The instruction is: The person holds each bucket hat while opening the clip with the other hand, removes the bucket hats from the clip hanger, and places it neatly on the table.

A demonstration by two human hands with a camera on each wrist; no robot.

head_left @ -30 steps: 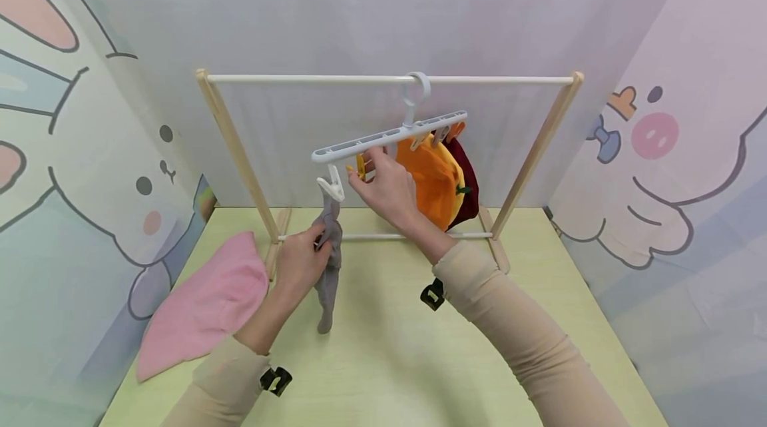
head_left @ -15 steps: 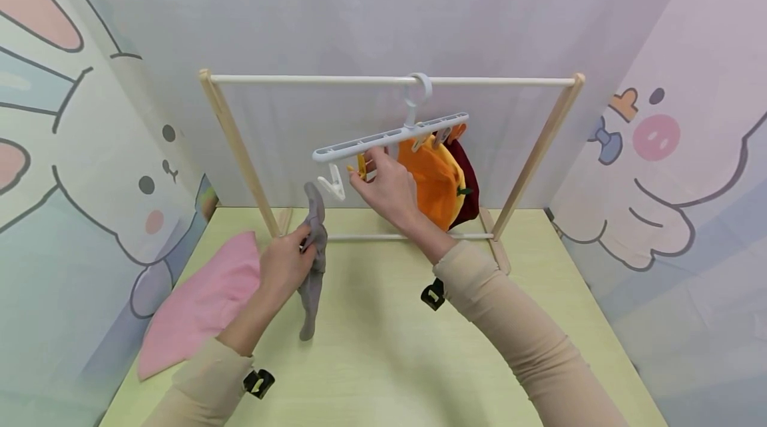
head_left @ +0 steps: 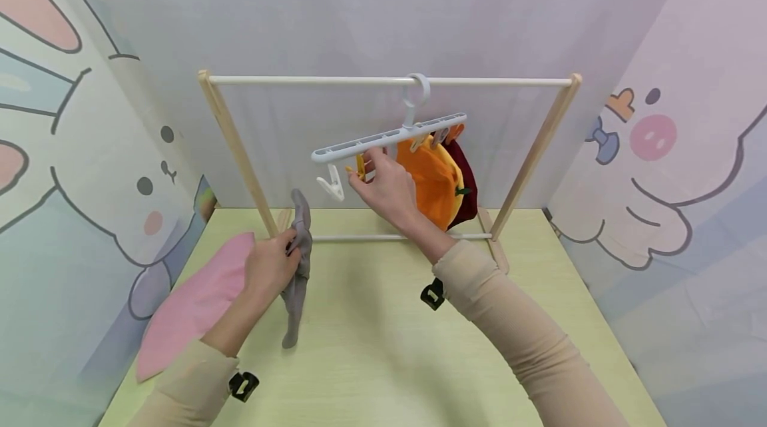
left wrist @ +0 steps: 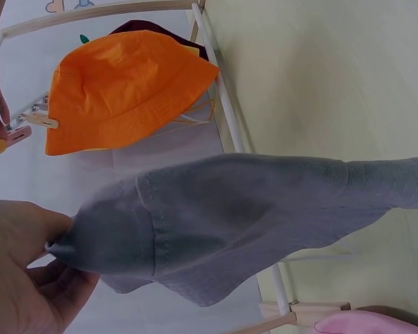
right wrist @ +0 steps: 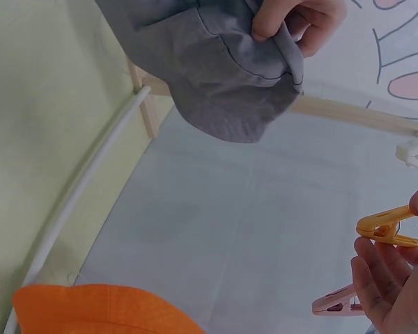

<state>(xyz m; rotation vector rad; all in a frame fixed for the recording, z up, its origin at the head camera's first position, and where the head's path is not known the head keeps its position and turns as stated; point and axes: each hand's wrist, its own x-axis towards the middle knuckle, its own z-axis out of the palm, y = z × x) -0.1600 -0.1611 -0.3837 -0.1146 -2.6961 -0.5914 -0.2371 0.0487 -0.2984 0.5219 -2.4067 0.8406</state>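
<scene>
In the head view my left hand pinches a grey bucket hat by its crown, left of the hanger. The hat hangs folded above the table; the left wrist view shows thumb and fingers on the gathered cloth. My right hand holds a yellow clothes peg between thumb and fingers, under the white clip hanger. A white peg dangles at the hanger's left end, apart from the hat. Beside my right fingers is a pink peg.
An orange hat and a dark red hat hang from the hanger's right side, with yellow fabric between them. The hanger hooks on the rack's white top rail. A pink hat lies on the table at left.
My left hand has drawn the grey hat left and slightly down, away from the white peg. My right hand stays in place at the yellow peg.
</scene>
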